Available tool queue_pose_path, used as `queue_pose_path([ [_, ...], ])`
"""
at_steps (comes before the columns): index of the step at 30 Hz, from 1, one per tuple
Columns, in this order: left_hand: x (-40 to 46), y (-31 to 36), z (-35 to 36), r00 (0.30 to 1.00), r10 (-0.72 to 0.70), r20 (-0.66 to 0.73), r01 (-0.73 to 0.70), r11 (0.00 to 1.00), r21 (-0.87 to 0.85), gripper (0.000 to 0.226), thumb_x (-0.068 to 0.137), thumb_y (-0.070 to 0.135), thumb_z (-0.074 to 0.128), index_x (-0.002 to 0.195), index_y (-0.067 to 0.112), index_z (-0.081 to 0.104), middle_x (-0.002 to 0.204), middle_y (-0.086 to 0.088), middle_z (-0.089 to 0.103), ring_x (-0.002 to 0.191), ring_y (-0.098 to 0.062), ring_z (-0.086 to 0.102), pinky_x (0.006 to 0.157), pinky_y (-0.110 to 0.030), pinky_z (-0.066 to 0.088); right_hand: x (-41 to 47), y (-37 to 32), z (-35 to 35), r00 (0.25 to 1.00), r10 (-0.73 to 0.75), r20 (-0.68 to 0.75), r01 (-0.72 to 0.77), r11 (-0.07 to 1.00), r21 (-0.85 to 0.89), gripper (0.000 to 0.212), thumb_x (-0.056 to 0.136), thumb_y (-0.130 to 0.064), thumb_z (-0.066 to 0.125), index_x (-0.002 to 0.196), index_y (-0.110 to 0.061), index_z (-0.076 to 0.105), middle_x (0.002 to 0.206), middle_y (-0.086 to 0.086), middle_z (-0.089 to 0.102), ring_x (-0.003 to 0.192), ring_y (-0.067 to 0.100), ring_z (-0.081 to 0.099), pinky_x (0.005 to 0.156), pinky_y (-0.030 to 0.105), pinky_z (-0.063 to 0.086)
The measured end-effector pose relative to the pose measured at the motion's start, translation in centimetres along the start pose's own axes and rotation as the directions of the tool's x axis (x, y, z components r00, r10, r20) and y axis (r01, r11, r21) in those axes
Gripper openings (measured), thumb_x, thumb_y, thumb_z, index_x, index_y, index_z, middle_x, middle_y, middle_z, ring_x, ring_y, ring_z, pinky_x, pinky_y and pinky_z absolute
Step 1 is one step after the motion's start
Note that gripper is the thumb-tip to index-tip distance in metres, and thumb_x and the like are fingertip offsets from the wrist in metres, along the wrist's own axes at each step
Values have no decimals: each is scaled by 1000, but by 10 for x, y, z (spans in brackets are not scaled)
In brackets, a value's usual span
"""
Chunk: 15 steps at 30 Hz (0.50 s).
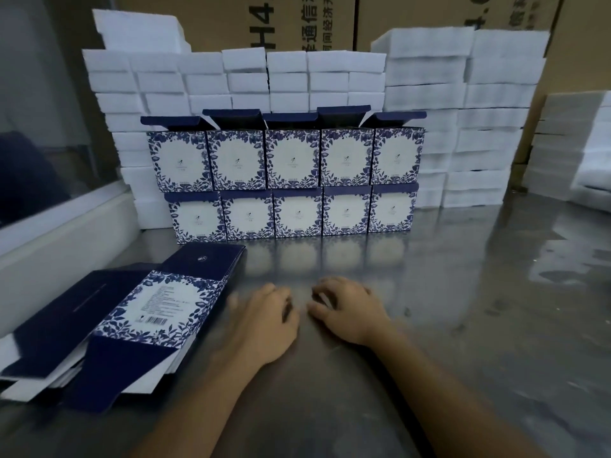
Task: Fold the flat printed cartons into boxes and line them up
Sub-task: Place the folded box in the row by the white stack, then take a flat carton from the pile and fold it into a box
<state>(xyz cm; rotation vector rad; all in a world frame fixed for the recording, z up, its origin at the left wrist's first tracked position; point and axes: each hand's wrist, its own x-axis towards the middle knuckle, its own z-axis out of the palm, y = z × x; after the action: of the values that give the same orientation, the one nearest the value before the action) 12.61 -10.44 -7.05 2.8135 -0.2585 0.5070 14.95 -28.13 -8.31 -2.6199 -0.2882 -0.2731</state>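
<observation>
1. Folded boxes (291,180): two tiers of five, upper lids raised, standing against the foam blocks (463,127) behind, presumably for squareness.
2. Flat cartons (132,319): stacked in front of the boxes and to their left, within reach.
3. Left hand (261,322): between stack and right hand, fingers loosely curled, holding nothing.
4. Right hand (347,309): alongside, fingers bent onto the table (463,325), empty.

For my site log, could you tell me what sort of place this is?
Probably a packing station in a warehouse or small factory: stacked white foam blocks, big printed shipping cartons behind, and folded blue-and-white boxes lined up on a metal table.
</observation>
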Motion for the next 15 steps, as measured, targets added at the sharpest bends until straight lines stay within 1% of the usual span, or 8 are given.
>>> queue_pose_path([
  [2,5,-11,-12,996,-73,-58,80,988,131,31,94,49,45,118,32,56,120,7,58,114,-18,55,113,-56,18,0,3,-6,987,111,-113,-74,953,295,17,92,-40,64,94,-27,73,102,-6,75,102,18,69,96,40,51],
  [4,9,-24,-23,978,-168,-120,193,952,238,41,94,49,43,126,27,55,128,1,57,120,-23,52,113,-61,13,0,7,-10,961,225,-162,-98,823,560,23,94,-27,66,72,-22,69,76,-3,75,81,21,74,85,48,57],
  [5,9,-30,-27,964,-237,-122,263,923,281,43,93,49,43,128,26,54,132,-3,55,125,-26,49,113,-63,12,0,9,-12,956,244,-162,-95,782,615,26,95,-23,65,69,-20,68,70,-3,74,74,20,74,83,51,58],
  [8,8,-45,-35,870,-493,-17,472,823,315,54,92,49,45,140,26,41,153,-15,29,142,-42,22,112,-66,15,-1,10,-15,961,236,-143,-85,744,663,26,97,-17,63,71,-16,68,64,-3,73,65,14,71,80,51,60],
  [10,8,-55,-40,793,-604,77,568,780,263,61,93,52,46,146,27,30,158,-22,15,142,-49,15,111,-60,23,-1,8,-16,964,228,-134,-84,746,661,25,96,-16,64,72,-15,69,64,-2,73,66,14,70,81,50,60],
  [11,8,-60,-41,779,-618,108,577,773,263,64,93,55,45,147,26,28,156,-24,20,140,-48,22,110,-55,27,-1,8,-16,964,227,-135,-85,749,657,25,96,-16,64,72,-15,69,65,-1,73,68,16,70,81,50,59],
  [13,9,-65,-44,791,-600,121,549,783,292,65,91,61,44,143,22,33,144,-21,43,131,-41,42,103,-47,34,-2,6,-18,964,228,-139,-81,747,660,26,96,-16,65,71,-14,69,65,0,73,69,18,70,81,50,59],
  [15,11,-68,-48,801,-591,100,548,790,274,67,89,65,46,138,20,38,134,-15,54,122,-36,51,98,-44,36,-4,6,-19,963,230,-138,-84,746,661,25,96,-16,65,72,-12,69,66,1,73,69,19,70,81,51,59],
])
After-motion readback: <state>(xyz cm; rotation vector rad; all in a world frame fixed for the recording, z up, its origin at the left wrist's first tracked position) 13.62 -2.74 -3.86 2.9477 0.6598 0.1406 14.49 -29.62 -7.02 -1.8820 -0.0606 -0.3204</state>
